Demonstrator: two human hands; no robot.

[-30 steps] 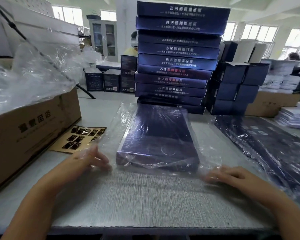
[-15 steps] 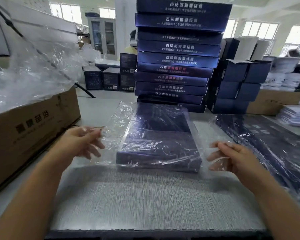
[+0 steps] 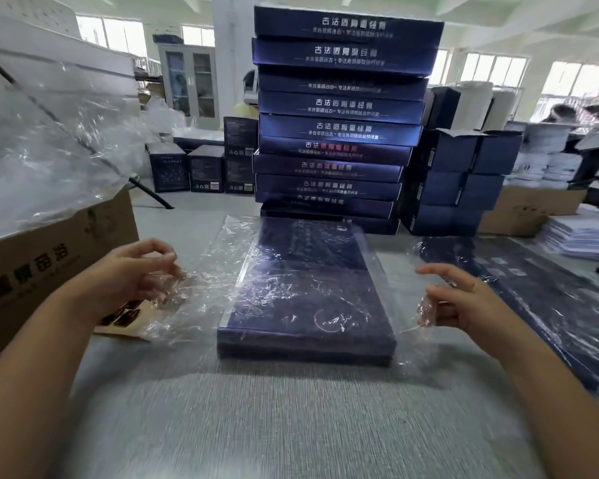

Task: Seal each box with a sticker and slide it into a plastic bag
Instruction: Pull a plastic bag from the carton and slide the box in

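Observation:
A flat dark-blue box [image 3: 308, 299] lies on the grey table inside a clear plastic bag [image 3: 222, 271], its short end toward me. My left hand [image 3: 139, 271] is raised at the bag's left side, fingers curled round the loose film. At the bag's right side my right hand [image 3: 464, 299] pinches the film with its lower fingers, while the index finger points left. A tan sticker sheet [image 3: 118, 318] with dark stickers lies under the left hand, partly covered by the bag.
A tall stack of matching blue boxes [image 3: 336, 126] stands just behind the bagged box. A cardboard carton [image 3: 49, 264] heaped with clear bags [image 3: 49, 150] is at the left. Bagged boxes [image 3: 533, 305] lie on the right. Smaller dark boxes [image 3: 457, 174] and paper piles stand behind.
Both hands rose off the table and took hold of the bag's loose sides, spreading the film outward. The film now lies tighter over the box.

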